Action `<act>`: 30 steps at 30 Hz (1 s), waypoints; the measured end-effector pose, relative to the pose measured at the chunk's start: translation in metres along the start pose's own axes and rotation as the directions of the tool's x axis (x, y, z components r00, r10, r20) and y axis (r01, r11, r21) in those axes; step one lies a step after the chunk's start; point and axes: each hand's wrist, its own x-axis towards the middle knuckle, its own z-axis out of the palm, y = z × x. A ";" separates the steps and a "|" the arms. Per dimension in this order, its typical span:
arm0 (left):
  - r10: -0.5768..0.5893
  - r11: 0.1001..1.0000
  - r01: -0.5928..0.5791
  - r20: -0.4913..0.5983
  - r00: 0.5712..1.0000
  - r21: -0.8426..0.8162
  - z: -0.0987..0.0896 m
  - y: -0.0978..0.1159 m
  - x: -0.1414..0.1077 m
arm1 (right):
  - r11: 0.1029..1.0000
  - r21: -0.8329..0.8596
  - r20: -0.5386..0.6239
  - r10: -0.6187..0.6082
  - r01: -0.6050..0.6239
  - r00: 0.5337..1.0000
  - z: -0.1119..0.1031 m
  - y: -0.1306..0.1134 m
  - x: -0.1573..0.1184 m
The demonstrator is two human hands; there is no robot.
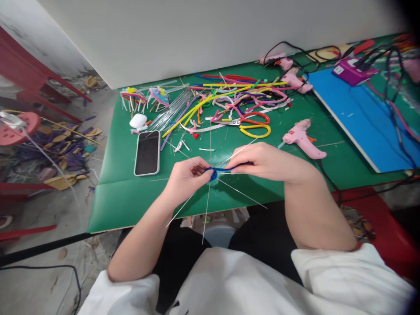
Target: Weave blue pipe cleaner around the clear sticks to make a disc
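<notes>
My left hand point(192, 175) pinches the blue centre of a frame of thin spokes point(241, 193) that fan out in several directions over the table's front edge. A dark blue pipe cleaner point(228, 168) runs from that centre to my right hand point(252, 159), whose thumb and fingers are closed on its other end. The strand looks stretched nearly straight between both hands. Some spokes pass behind my fingers and are partly hidden. Scissors point(254, 124) with red and yellow handles lie just beyond my right hand, and a phone point(147, 153) lies left of my left hand.
Coloured pipe cleaners point(236, 98) and clear sticks point(170, 111) are heaped at the back of the green table point(118, 197). A pink glue gun point(305, 139) with a cord lies on the right, near a blue board point(354, 127). Two small umbrella-like crafts point(159, 97) stand back left.
</notes>
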 end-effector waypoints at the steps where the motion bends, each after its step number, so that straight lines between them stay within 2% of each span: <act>1: -0.006 1.000 0.006 0.004 1.000 -0.007 0.000 -0.001 0.001 | 1.000 -0.022 -0.011 0.018 -0.018 1.000 -0.002 -0.001 -0.002; 5: -0.007 1.000 0.007 -0.007 1.000 -0.002 0.000 -0.003 0.002 | 0.993 -0.051 -0.053 0.103 -0.105 0.993 -0.012 -0.005 -0.012; 11: 0.056 0.987 -0.052 -0.019 0.998 0.150 0.001 0.000 -0.003 | 0.989 -0.016 -0.068 0.147 -0.149 0.987 -0.022 0.006 -0.024; 13: 0.066 0.980 -0.057 -0.042 0.997 0.190 0.002 0.002 -0.003 | 0.978 -0.114 -0.111 0.162 -0.174 0.981 -0.019 0.003 -0.024; 15: 0.068 0.978 -0.050 -0.079 0.995 0.201 0.003 0.004 -0.003 | 0.937 -0.286 -0.202 0.147 -0.202 0.968 -0.012 -0.007 -0.023; 18: 0.048 0.987 -0.024 -0.150 0.988 0.161 0.003 0.003 -0.002 | 0.814 -0.543 -0.280 0.059 -0.209 0.958 0.001 -0.030 -0.022; 22: 0.016 1.000 -0.014 -0.228 0.973 0.009 0.002 -0.001 0.002 | 0.655 -0.737 -0.266 -0.055 -0.166 0.962 0.023 -0.058 -0.019; 26: -0.002 0.999 -0.007 -0.267 0.964 -0.033 0.000 -0.005 0.003 | 0.645 -0.764 -0.200 -0.228 -0.006 0.953 0.043 -0.067 -0.007; 30: 0.072 0.984 -0.028 -0.249 0.966 0.178 0.001 -0.003 0.001 | 0.633 -0.773 -0.243 -0.354 0.040 0.903 0.053 -0.065 0.003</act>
